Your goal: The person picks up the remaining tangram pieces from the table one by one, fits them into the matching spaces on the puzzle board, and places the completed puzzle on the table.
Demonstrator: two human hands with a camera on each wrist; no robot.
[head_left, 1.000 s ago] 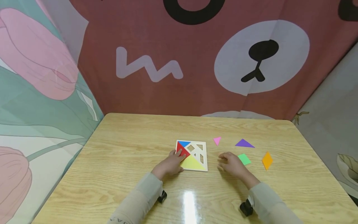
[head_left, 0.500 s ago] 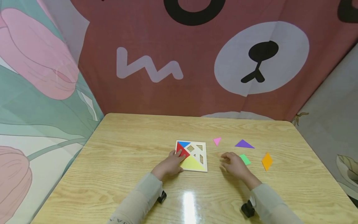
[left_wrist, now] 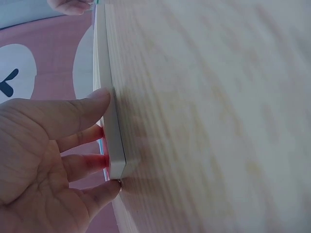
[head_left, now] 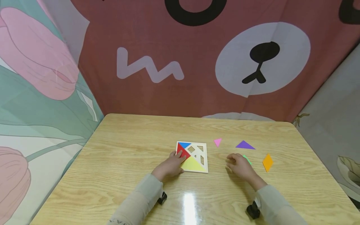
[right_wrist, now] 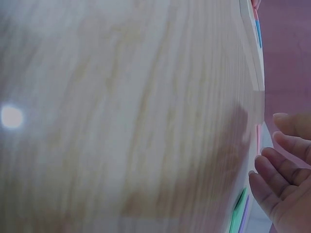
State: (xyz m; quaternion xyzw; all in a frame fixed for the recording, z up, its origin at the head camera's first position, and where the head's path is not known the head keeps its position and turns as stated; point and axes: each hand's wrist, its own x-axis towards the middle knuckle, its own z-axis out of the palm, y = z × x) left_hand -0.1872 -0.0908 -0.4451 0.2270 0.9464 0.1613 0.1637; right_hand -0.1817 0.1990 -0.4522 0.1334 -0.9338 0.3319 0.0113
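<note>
A white square tangram board (head_left: pixel 207 159) lies on the table, holding a red triangle (head_left: pixel 182 149), a blue triangle (head_left: pixel 184 144) and a yellow triangle (head_left: pixel 194 165). Several cut-out shapes on its right half show through. My left hand (head_left: pixel 170 165) holds the board's left side: in the left wrist view the thumb (left_wrist: pixel 99 102) is on the near edge and fingertips sit on the red triangle. My right hand (head_left: pixel 239 165), empty with loosely bent fingers, hovers right of the board. It partly covers a green piece (head_left: pixel 247 158).
A pink triangle (head_left: pixel 217 142) lies just right of the board. Farther right are a purple triangle (head_left: pixel 245 145) and an orange rhombus (head_left: pixel 268 162). Behind the wooden table (head_left: pixel 126 134) hangs a printed cloth (head_left: pixel 197 93) with a bear.
My right hand has drifted to the right, away from the board, and now hides more of the green piece. My left hand stays in place on the board.
</note>
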